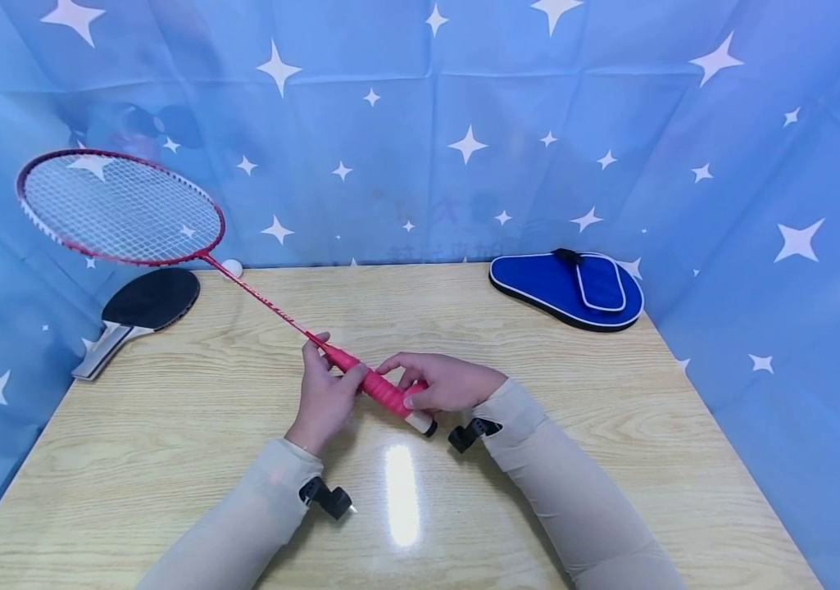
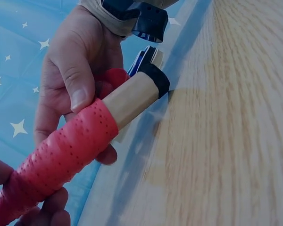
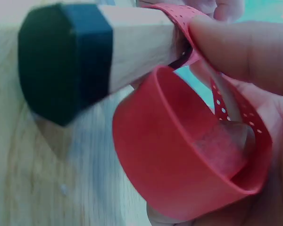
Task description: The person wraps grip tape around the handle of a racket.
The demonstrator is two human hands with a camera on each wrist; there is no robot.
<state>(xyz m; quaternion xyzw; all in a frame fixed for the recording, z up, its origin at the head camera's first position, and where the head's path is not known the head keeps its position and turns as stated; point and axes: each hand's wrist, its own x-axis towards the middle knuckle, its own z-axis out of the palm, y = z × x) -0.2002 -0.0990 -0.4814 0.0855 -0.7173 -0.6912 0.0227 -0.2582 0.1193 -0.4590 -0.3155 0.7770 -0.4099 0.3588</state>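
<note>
A red badminton racket slants above the table, its strung head up at the far left. Pink-red perforated grip tape winds round most of its handle. Bare pale wood shows near the butt, which ends in a black cap. My left hand holds the upper handle between thumb and fingers. Near the butt, my right hand pinches the tape's free stretch, thumb against the handle. A loose loop of tape curls beneath that thumb in the right wrist view.
At the left edge of the wooden table lies a black table tennis bat. A white ball sits at the back, behind the racket shaft. A blue bat case lies back right. Star-patterned blue curtains surround the table.
</note>
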